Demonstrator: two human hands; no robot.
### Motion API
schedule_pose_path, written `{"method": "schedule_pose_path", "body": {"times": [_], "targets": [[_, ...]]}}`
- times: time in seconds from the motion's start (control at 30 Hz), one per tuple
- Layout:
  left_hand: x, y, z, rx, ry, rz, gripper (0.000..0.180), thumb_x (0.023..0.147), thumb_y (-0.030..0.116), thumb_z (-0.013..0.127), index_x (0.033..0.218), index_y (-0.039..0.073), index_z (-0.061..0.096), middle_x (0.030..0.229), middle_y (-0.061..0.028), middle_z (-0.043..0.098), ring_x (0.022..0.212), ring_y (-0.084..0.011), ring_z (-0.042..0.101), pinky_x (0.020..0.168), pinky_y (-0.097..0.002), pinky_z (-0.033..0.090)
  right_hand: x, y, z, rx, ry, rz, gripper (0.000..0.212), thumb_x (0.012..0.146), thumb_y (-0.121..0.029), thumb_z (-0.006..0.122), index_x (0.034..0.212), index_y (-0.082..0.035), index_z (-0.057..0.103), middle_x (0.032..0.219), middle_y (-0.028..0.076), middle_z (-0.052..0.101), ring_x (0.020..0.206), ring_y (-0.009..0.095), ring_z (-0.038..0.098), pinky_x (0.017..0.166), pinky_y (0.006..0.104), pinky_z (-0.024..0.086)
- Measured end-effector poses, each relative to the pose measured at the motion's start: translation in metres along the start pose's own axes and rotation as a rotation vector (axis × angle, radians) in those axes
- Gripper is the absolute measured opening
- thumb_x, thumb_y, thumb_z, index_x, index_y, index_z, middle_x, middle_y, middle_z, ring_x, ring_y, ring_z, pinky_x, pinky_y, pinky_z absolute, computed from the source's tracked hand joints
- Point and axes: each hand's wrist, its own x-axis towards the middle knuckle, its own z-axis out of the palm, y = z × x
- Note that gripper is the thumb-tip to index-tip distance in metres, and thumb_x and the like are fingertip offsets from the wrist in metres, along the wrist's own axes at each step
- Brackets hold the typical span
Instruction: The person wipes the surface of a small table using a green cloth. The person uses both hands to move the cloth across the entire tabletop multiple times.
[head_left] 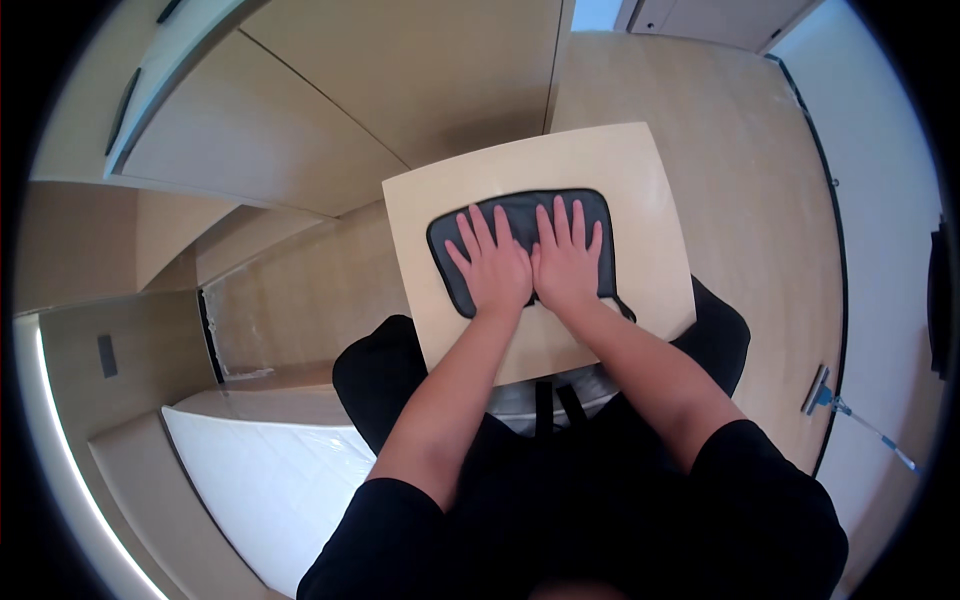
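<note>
A flat dark grey case (522,212) with black edging, perhaps a zip pouch, lies on the small light-wood table (650,230) before me. A short black strap or pull sticks out at its near right corner. Flat on the left half of the case rests my left hand (492,265), fingers spread and pointing away from me. My right hand (567,262) lies the same way on the right half. Both hands are side by side, thumbs close together at the middle. Neither one grips anything, and the palms hide the case's near middle part.
My knees, in black trousers, flank the table. Beige cabinets (400,70) stand beyond it at the far left. A white mattress (265,480) with a plastic-like sheen lies at the near left. On the right, a blue-handled mop (820,392) is by the wall.
</note>
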Motion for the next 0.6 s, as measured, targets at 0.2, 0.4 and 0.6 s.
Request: {"method": "schedule_pose_path", "body": {"times": [0.2,0.4,0.6], "targets": [[0.09,0.009,0.012,-0.03,0.104,0.044,0.059,0.104,0.027,0.058,0.16,0.008,0.052,0.171,-0.022,0.042,0.164,-0.0433,0.027,0.129,-0.0723,0.015,0.086,0.014,0.021,-0.034,0.154,0.016,0.063,0.1,-0.031,0.064,0.159,-0.011,0.055,0.172,0.018,0.043,0.16,0.043,0.033,0.125,0.0735,0.022],[0.175,0.009,0.023,0.049,0.092,0.012,0.035,0.107,0.026,0.056,0.135,0.008,0.067,0.152,-0.0122,0.062,0.148,-0.032,0.051,0.125,-0.0725,0.027,0.167,0.012,0.03,-0.055,0.085,0.112,0.053,0.104,-0.033,0.058,0.15,-0.007,0.06,0.17,0.02,0.044,0.16,0.043,0.032,0.125,0.0734,0.021],[0.222,0.008,0.023,0.051,0.116,0.009,0.029,0.108,0.025,0.055,0.128,0.009,0.068,0.144,-0.0106,0.065,0.14,-0.0293,0.056,0.124,-0.073,0.029,0.216,0.01,0.042,-0.049,0.012,0.173,0.052,0.106,-0.033,0.054,0.15,-0.004,0.056,0.17,0.022,0.043,0.159,0.044,0.034,0.124,0.0727,0.024]]}}
